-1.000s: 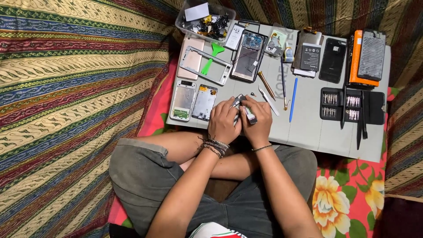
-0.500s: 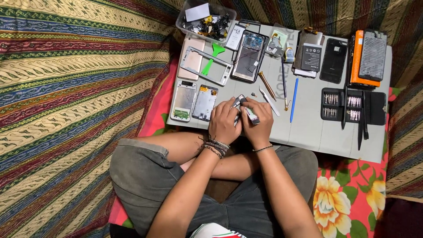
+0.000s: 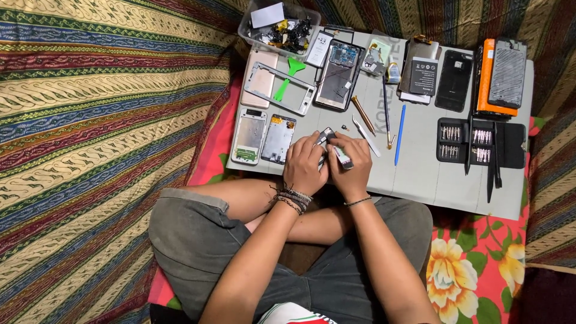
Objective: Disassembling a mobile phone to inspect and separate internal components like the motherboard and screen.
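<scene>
My left hand [image 3: 305,165] and my right hand [image 3: 351,168] are pressed together over the near edge of a grey work mat [image 3: 420,174]. Both grip one small phone part [image 3: 336,147], a dark and silver piece with a thin strip sticking out between my fingers. Most of it is hidden by my fingers. A tiny dark screw-like piece [image 3: 345,127] lies on the mat just beyond my fingertips. Two opened phone shells [image 3: 264,137] lie side by side just left of my left hand.
Beyond my hands lie a phone frame [image 3: 279,87] with a green pry tool [image 3: 287,75], an opened phone [image 3: 339,75], a clear box of parts [image 3: 279,27], tweezers [image 3: 366,137], a blue pen tool [image 3: 399,135], a black bit case [image 3: 480,144] and dark phones [image 3: 455,72]. Striped cloth [image 3: 102,120] surrounds the mat.
</scene>
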